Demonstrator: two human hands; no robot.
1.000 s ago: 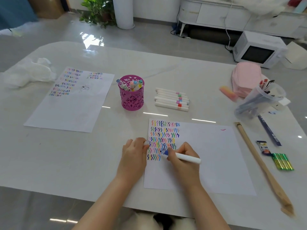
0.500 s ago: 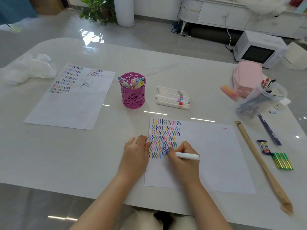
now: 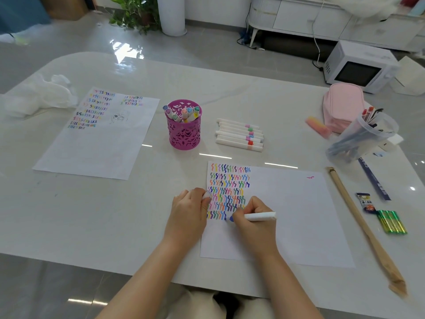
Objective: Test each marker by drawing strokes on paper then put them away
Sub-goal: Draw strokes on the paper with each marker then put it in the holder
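Note:
My right hand (image 3: 251,223) grips a white marker (image 3: 261,216) whose blue tip touches the bottom row of coloured strokes on the near sheet of paper (image 3: 292,215). My left hand (image 3: 187,216) rests at the sheet's left edge, curled around a small pale cap (image 3: 206,196). A magenta pen cup (image 3: 184,125) with several capped markers stands beyond. To its right lies a row of several white markers (image 3: 239,137).
A second sheet with strokes (image 3: 96,134) lies at the left, with crumpled white plastic (image 3: 39,96) behind it. At the right are a pink pouch (image 3: 342,104), a tipped clear cup of pens (image 3: 363,137), a long wooden stick (image 3: 365,229), a blue ruler (image 3: 373,179) and green batteries (image 3: 391,222).
My right hand has kept the marker on the bottom row of strokes, its barrel tilting flatter. The left hand has stayed at the sheet's edge.

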